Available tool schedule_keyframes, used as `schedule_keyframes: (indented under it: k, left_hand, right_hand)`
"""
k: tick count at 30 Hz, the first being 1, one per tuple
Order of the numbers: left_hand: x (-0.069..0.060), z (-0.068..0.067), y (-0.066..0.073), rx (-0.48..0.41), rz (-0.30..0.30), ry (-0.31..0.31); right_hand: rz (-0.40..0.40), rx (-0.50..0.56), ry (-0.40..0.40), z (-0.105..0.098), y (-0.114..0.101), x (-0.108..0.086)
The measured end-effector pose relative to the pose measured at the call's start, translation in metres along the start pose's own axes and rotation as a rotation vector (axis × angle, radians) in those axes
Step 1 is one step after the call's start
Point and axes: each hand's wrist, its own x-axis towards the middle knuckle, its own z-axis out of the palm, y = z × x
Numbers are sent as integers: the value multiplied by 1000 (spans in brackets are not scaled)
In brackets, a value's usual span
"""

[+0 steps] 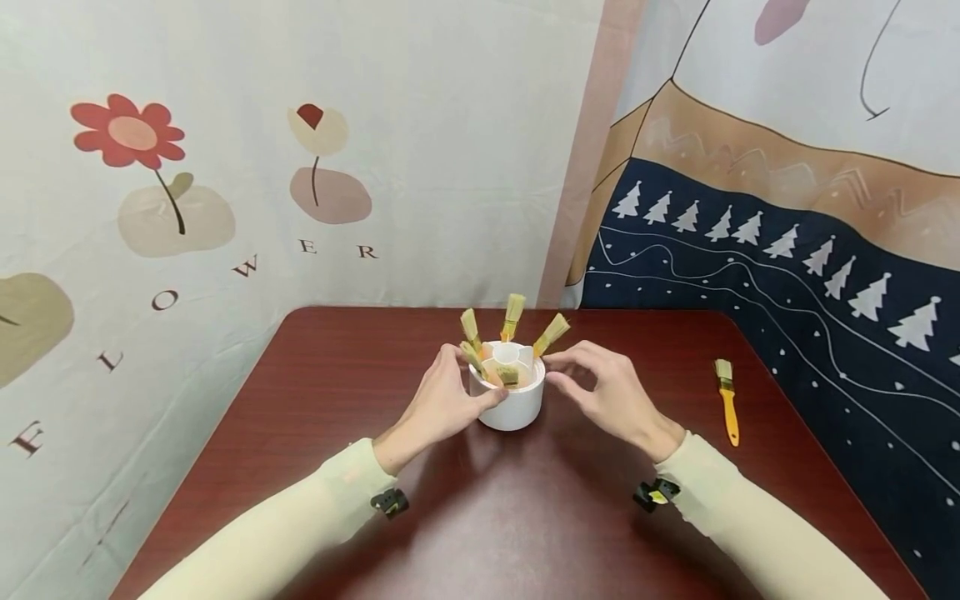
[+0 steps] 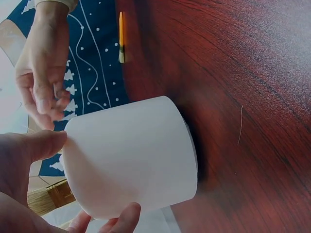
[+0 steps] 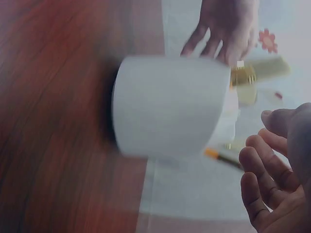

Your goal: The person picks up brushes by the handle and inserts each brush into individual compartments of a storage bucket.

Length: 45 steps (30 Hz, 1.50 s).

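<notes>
A white round holder (image 1: pixel 512 412) with inner compartments stands upright on the table. My left hand (image 1: pixel 438 396) grips its left side, the thumb at the rim and fingers around the wall, as the left wrist view also shows. Several paintbrushes (image 1: pixel 513 310) stand in the holder, pale bristles up, splayed outward; one with short visible bristles (image 1: pixel 507 375) sits low at the front. My right hand (image 1: pixel 611 396) is beside the holder's right side. In the right wrist view its fingers (image 3: pixel 265 177) are loosely bent, apart from the holder (image 3: pixel 170 104) and holding nothing.
Another paintbrush (image 1: pixel 727 404) with a yellow handle lies by itself at the right of the dark red-brown table (image 1: pixel 330 383). Printed cloth (image 1: pixel 450 150) hangs behind the table, and a dark blue section with white trees (image 1: pixel 750 250) borders its right side.
</notes>
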Motion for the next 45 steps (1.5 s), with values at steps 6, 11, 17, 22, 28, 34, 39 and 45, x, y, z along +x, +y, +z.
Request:
schedule_keyframes:
  k: [6,11,17,22,28,34,39,45]
  left_hand:
    - [-1,-2,-1,-6,3,-6]
    - [-1,-3,-2,-20,0,-9]
    - [-1,-4,-4,-23,-5,-13]
    - [1,-5,-6,-30,-22,-28]
    - [3,-6,-8,-46,-44,-46]
    - [3,-6,-9,-47,-44,-52]
    - [3,-6,-9,-65,-54,-59]
    - [4,-7,-9,-74,-49,-58]
  right_hand:
    - [107,-60,43,-19,20,-10]
    - [144,-89,95,-32,40,-18]
    - [197,-139,140,-49,64,-29]
    - [282,-189,155,-65,88,-40]
    - [376,-222,136,-86,112,-53]
    - [471,-291,93,-107,137,-68]
    - [601,-333,16,-121,157,-81]
    - [747,-390,-70,-132,170,-94]
